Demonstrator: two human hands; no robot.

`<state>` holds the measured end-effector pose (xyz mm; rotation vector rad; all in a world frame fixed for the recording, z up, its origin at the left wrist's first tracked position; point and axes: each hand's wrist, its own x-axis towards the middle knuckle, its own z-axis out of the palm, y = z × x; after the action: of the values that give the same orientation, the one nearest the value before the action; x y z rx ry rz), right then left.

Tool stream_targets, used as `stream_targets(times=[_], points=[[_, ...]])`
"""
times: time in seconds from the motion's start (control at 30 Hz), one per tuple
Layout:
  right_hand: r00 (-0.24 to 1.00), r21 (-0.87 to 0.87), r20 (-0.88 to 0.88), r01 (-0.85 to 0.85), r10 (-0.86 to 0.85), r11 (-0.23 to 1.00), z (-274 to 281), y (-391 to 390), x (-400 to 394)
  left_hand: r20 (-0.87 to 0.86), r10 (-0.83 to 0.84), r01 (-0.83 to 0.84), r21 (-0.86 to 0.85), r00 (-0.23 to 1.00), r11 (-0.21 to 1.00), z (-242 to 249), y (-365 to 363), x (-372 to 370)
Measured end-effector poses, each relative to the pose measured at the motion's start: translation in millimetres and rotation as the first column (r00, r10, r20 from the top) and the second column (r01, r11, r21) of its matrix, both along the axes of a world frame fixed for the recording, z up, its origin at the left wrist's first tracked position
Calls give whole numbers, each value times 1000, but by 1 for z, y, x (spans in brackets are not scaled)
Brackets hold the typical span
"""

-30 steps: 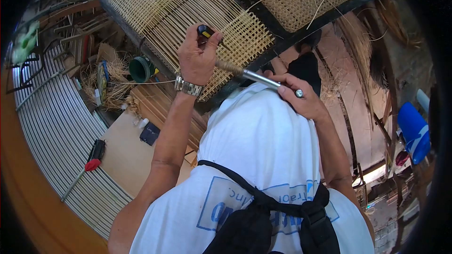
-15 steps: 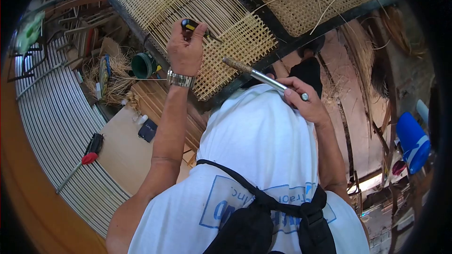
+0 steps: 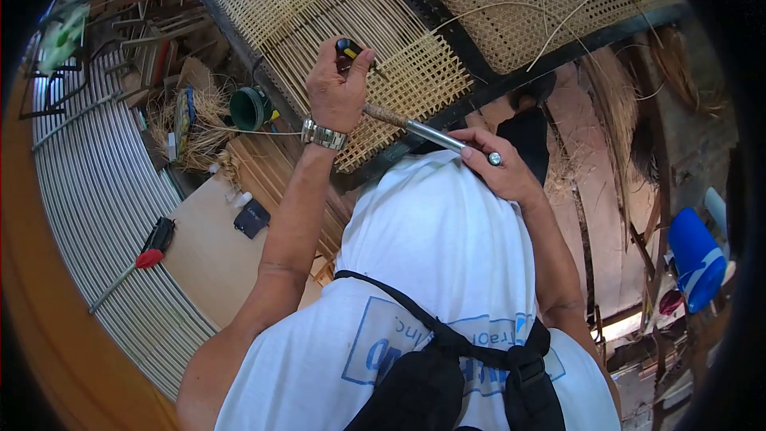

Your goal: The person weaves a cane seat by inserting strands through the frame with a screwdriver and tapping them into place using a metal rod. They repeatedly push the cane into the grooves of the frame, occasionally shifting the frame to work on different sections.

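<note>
My left hand (image 3: 335, 94), with a metal watch (image 3: 324, 135) at the wrist, is closed around a screwdriver (image 3: 349, 49) that has a black-and-yellow handle. Its thin dark shaft points down to the right, over the woven cane panel (image 3: 423, 76). Part of that panel shows only parallel strands, while its near part is an open lattice. In my right hand (image 3: 504, 166) is a metal rod (image 3: 435, 134) with a rough brown far end. This brown end reaches across the panel's near edge, right by my left wrist. A dark frame (image 3: 479, 64) borders the cane.
A second cane panel (image 3: 511, 24) adjoins on the right, with loose strands across it. On the left are a green container (image 3: 249, 108), cane scraps (image 3: 209, 124), a dark wallet-like item (image 3: 252, 219) and a ribbed metal surface (image 3: 88, 215). A blue object (image 3: 696, 259) is at far right.
My right hand has shifted left with the rod, bringing its brown end close to my left wrist. My left hand is slightly farther right, still gripping the screwdriver. The view has shifted a little.
</note>
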<state>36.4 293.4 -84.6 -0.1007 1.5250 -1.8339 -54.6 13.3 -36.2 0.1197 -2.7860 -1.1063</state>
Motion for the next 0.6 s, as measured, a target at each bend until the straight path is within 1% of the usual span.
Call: stream_targets(times=[0.07,0.13,0.23,0.27,0.3,0.33,0.4,0.43,0.47,0.6], points=[[1000,9,1,-21,21,1000,3,3,-2,1,4,-4,17,1000,1000,-3,-1,3],[999,19,1,-37,36,999,4,3,-4,31,15,-14,-26,999,1000,-2,1,5],[999,21,-28,-43,44,999,0,1,-6,14,5,-5,-27,1000,1000,-8,-1,4],[998,21,28,49,-49,999,-4,-4,-3,12,5,-4,-26,1000,1000,-8,-2,4],[986,26,87,139,-141,990,-4,-7,-1,22,53,-53,-4,998,999,-5,-3,5],[986,26,88,139,-141,990,-2,-5,-1,31,100,-100,17,995,995,-2,-5,5],[998,43,-36,50,-49,998,5,-1,1,15,125,-125,-1,992,992,-1,-14,3],[998,42,-38,50,-48,998,7,-2,1,-5,148,-148,-15,989,989,-2,-19,0],[998,32,-33,53,-52,998,8,-3,1,-49,130,-133,-64,990,989,-13,-28,-2],[999,7,-1,51,-51,999,3,-4,-4,-23,125,-125,-12,992,992,-9,-24,-5]])
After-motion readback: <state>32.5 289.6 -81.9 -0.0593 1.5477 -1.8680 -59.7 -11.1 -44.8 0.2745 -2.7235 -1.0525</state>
